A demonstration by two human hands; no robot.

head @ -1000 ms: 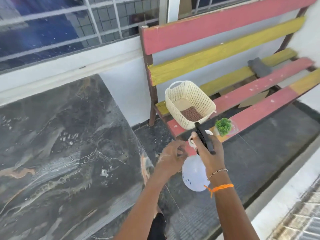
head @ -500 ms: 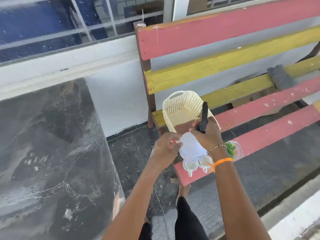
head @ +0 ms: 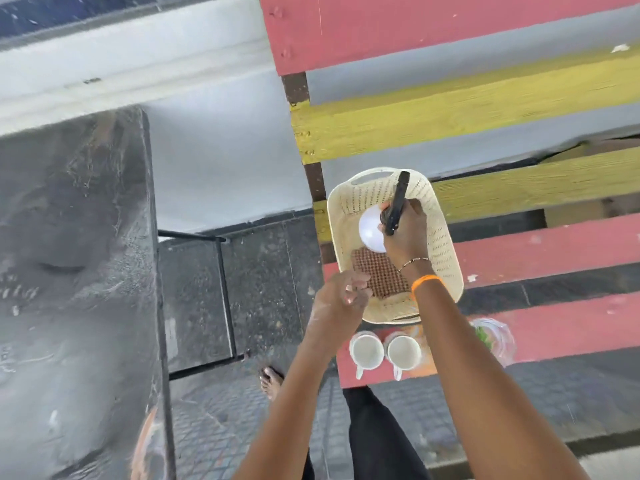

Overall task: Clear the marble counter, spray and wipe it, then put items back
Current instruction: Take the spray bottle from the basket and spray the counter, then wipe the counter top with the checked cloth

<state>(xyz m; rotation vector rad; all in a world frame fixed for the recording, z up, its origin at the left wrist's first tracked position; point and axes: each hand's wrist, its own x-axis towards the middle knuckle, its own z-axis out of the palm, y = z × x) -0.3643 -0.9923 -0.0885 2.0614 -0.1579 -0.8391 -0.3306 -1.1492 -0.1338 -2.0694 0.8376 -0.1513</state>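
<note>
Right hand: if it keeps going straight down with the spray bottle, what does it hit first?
Likely the basket floor: the right hand holds the spray bottle over it, beside the brown mat. Depth unclear.

The right hand (head: pixel 405 233) covers the neck of the spray bottle (head: pixel 372 232). The right forearm hides most of the small plant (head: pixel 485 336) and part of the basket (head: pixel 446 244) rim. The marble tabletop (head: pixel 69 271) is motion-blurred and cut off at the left edge.

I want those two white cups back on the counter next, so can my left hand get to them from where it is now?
Probably yes: the left hand is empty just above the two white cups, with nothing between them.
</note>
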